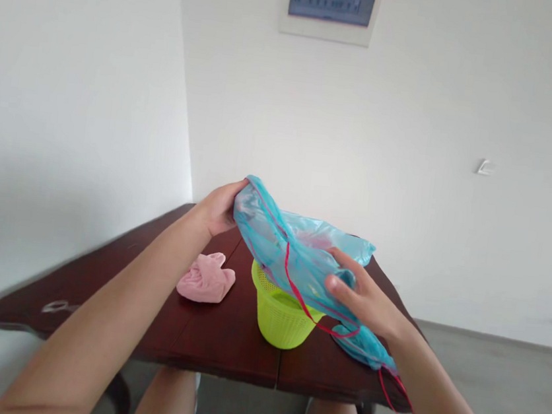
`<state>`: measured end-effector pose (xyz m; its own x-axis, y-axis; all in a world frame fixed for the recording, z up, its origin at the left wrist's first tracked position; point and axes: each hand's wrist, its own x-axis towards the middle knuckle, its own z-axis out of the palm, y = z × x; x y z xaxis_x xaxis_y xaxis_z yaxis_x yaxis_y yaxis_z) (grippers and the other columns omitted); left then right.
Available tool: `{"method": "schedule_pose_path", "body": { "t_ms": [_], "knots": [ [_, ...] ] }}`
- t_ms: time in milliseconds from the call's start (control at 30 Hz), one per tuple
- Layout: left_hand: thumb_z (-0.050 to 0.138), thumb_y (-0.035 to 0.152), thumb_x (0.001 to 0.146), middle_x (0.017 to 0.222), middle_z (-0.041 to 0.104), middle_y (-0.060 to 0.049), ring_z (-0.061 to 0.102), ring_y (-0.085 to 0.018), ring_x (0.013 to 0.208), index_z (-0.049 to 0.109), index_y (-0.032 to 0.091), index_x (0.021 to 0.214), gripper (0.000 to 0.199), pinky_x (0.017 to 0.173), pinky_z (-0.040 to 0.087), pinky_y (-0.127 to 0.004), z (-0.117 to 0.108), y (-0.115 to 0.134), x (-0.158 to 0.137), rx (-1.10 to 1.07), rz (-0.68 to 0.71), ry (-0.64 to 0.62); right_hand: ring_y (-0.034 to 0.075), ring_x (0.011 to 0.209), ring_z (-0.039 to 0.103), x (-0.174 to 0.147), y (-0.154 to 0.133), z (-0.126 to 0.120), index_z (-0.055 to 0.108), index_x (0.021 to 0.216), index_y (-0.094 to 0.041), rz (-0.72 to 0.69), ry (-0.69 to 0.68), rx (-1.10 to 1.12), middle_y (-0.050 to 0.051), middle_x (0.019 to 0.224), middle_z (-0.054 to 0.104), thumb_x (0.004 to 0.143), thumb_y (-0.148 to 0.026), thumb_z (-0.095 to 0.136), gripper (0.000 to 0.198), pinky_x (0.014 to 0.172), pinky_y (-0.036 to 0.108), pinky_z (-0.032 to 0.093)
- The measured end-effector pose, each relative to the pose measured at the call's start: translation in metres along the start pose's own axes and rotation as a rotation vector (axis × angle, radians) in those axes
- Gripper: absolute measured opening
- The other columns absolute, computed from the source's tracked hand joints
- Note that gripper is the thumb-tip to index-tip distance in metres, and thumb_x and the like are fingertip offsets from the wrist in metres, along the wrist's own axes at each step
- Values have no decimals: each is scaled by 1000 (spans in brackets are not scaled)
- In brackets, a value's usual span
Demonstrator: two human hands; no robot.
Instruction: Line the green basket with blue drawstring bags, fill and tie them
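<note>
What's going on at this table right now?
A person is holding up a translucent blue bag, the left hand gripping one end and the right hand on the other side. The bag partly hides the rim of a yellow-green basket standing upright on the dark table. A pink cloth item lies left of the basket.

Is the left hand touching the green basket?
No, the left hand holds the far-left end of the blue bag, apart from the green basket.
</note>
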<state>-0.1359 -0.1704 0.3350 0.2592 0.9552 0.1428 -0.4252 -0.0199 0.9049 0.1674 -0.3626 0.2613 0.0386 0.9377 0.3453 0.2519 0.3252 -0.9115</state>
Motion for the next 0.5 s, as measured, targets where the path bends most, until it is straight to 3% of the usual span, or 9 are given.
{"method": "schedule_pose_path", "body": {
  "t_ms": [67, 167, 233, 300, 400, 500],
  "knots": [
    [86, 47, 99, 66, 72, -2, 74, -24, 60, 71, 22, 85, 33, 67, 69, -37, 14, -2, -9, 33, 7, -19, 24, 88, 75, -3, -9, 10, 91, 126, -32, -82, -87, -220, 3, 105, 87, 76, -45, 109, 55, 73, 30, 57],
    [85, 45, 95, 66, 70, -2, 73, -25, 64, 70, 23, 81, 30, 64, 65, -36, 29, -4, -22, 69, 48, -70, 18, 70, 61, -3, -13, 20, 91, 97, -27, -169, -117, -340, 0, 79, 76, 90, -32, 93, 9, 65, 29, 45],
    [81, 43, 94, 66, 66, -1, 67, -22, 60, 68, 23, 78, 29, 59, 58, -33, 32, -3, -28, 98, 67, -70, 16, 65, 57, 1, -9, 17, 86, 82, -24, -178, -11, -211, 0, 74, 73, 96, -32, 83, 16, 60, 28, 41],
    [76, 40, 93, 68, 62, -1, 59, -19, 58, 67, 23, 77, 26, 56, 50, -30, 26, 0, -32, 143, 117, -41, 15, 60, 54, 5, -4, 8, 82, 78, -24, -148, 211, 5, 0, 70, 71, 97, -42, 85, 27, 53, 27, 38],
    [73, 34, 91, 78, 63, -1, 56, -19, 69, 71, 22, 84, 14, 64, 47, -30, 11, 3, -38, 359, 362, 44, 15, 54, 56, 14, -2, -9, 75, 79, -25, -111, 517, 303, -2, 63, 68, 90, -56, 95, 39, 47, 26, 41],
    [76, 32, 95, 98, 72, -3, 61, -23, 84, 76, 24, 106, 14, 77, 50, -34, 0, -4, -54, 718, 625, 145, 18, 57, 67, 24, -8, -15, 73, 85, -26, -94, 566, 475, -2, 67, 72, 85, -58, 99, 41, 51, 28, 54]
  ]
}}
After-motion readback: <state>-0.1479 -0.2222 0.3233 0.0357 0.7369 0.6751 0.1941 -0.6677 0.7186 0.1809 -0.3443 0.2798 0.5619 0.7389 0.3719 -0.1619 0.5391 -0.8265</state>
